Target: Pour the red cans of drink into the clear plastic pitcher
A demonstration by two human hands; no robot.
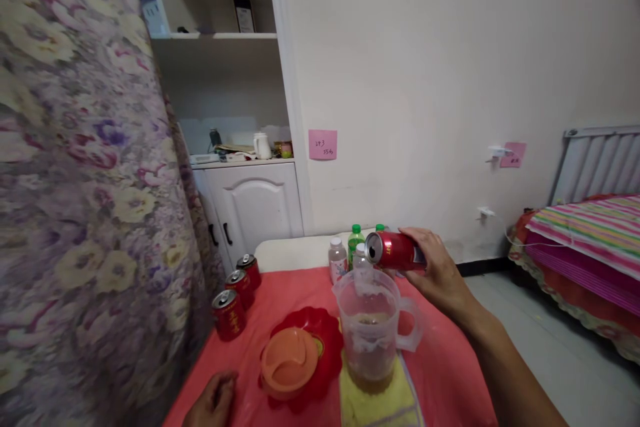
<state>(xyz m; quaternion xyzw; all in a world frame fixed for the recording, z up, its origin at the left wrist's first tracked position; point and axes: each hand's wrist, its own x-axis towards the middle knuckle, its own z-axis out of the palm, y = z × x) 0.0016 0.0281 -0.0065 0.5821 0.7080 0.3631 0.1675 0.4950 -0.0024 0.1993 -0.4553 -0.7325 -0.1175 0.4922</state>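
My right hand [440,273] grips a red drink can [393,251], tipped on its side with its open top over a clear plastic jug [373,327]. Brownish liquid fills the lower part of the jug, which stands on a yellow cloth [373,407]. My left hand [213,400] rests on the red tablecloth [295,293] at the near left edge, fingers curled, nothing visible in it. Beside it lies an orange lid [287,360] on a red scalloped plate [320,333].
Three upright red cans [230,313] line the table's left edge by a floral curtain [85,200]. Small bottles [345,253] stand behind the jug. A white cabinet [250,203] is at the back left, a bed with a striped cover [590,240] at the right.
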